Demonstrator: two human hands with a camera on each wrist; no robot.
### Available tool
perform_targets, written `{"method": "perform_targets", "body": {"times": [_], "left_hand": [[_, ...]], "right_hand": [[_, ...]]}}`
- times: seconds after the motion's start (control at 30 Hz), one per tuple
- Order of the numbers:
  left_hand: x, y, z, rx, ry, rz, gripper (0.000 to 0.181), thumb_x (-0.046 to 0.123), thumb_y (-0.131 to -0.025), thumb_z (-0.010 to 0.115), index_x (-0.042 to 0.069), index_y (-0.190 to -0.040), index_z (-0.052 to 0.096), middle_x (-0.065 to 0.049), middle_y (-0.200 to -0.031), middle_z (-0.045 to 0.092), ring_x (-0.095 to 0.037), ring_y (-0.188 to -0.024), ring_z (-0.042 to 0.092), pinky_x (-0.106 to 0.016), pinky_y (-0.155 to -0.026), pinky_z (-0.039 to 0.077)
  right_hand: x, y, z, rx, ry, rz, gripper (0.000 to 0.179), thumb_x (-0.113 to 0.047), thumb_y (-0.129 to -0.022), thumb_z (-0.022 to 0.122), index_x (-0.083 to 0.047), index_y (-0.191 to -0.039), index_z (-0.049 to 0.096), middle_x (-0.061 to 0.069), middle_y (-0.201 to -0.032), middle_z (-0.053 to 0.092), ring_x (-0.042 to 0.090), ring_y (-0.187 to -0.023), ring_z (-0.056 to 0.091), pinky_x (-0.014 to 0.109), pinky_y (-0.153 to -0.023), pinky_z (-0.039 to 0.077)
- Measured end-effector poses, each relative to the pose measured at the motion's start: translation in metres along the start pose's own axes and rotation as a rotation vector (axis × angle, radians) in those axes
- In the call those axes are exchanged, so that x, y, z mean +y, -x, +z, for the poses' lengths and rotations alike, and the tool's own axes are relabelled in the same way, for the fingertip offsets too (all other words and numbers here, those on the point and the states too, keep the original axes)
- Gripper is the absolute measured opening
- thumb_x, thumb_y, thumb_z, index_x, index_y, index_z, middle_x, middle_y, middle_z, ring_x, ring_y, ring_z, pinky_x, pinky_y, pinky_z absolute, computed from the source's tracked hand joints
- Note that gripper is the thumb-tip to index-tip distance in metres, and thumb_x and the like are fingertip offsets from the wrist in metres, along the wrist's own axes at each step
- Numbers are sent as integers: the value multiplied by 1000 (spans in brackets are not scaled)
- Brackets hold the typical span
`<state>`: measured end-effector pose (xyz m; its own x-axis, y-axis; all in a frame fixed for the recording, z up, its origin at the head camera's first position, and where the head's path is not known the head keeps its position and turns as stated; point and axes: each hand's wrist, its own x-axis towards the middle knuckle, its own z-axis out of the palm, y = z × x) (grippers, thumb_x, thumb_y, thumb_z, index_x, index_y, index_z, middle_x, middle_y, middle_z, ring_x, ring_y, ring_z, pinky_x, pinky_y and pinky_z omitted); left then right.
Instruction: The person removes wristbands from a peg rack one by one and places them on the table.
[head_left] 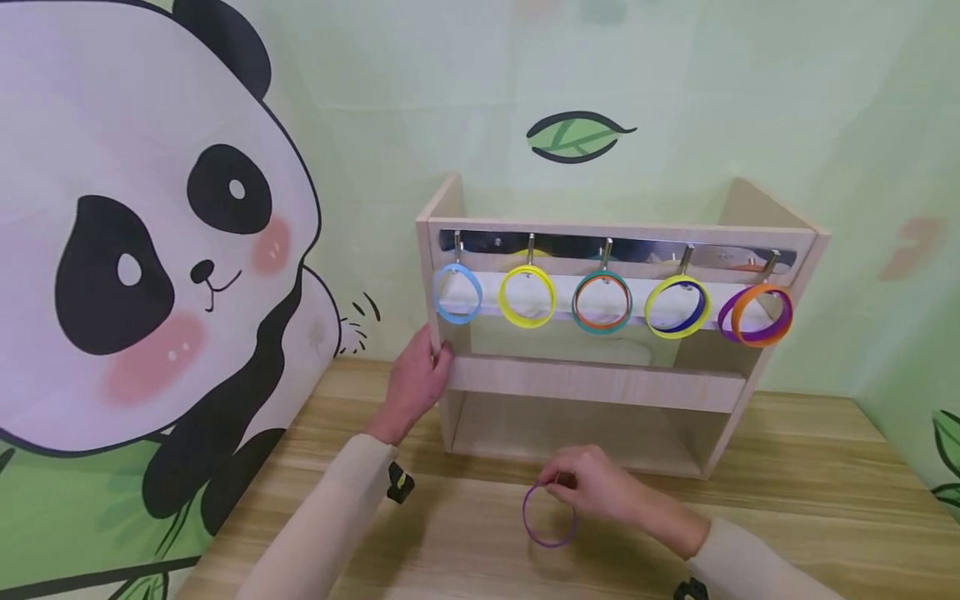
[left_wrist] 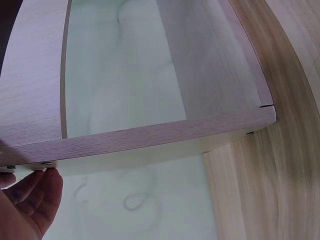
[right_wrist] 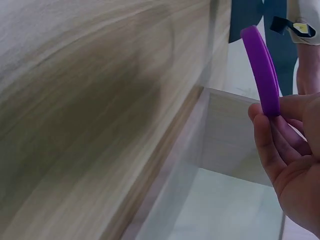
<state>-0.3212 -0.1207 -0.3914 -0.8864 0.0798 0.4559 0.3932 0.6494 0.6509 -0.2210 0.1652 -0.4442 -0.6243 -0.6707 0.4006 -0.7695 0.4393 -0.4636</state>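
Note:
My right hand [head_left: 600, 483] pinches a thin purple ring [head_left: 551, 546] by its upper edge, low in front of a small wooden rack [head_left: 600, 387]. In the right wrist view the purple ring [right_wrist: 261, 70] appears nearly edge-on between thumb and fingers. At the rack's left side my left hand [head_left: 416, 375] grips the upright side panel. The left wrist view shows bent fingers [left_wrist: 47, 197] with their tips against that panel's outer face. Coloured rings hang from the rack's metal hooks: light blue [head_left: 458, 318], yellow [head_left: 527, 322], teal with orange [head_left: 602, 329], yellow with dark blue, and purple with orange.
The rack stands on a wood-grain table [head_left: 450, 542] close to a pale green backdrop [head_left: 675, 108]. A large printed panda [head_left: 150, 275] fills the left side. A shiny metal strip [head_left: 570, 244] carries the hooks, above an open lower compartment [head_left: 570, 425].

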Motion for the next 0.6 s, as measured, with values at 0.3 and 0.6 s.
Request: {"method": "perform_targets", "body": {"times": [0.3,0.6], "left_hand": [[3,-2,1,1,9,-11,36,26,-109,50,-1,-132,59,-24,-128,66,-41,-116,66,-59,-96,57],[2,-1,4,31,-34,5,35,26,-109,48,-1,-129,59,-25,-126,66,-42,-113,66,-60,-95,57]], "right_hand": [[5,-5,15,-112,5,69,11,5,-89,79,-3,-95,78,4,-91,76,7,-82,70,18,-72,57],[13,-11,30,-148,-5,73,7,1,-91,79,-5,-95,79,3,-92,77,5,-83,67,19,-74,56]]}}
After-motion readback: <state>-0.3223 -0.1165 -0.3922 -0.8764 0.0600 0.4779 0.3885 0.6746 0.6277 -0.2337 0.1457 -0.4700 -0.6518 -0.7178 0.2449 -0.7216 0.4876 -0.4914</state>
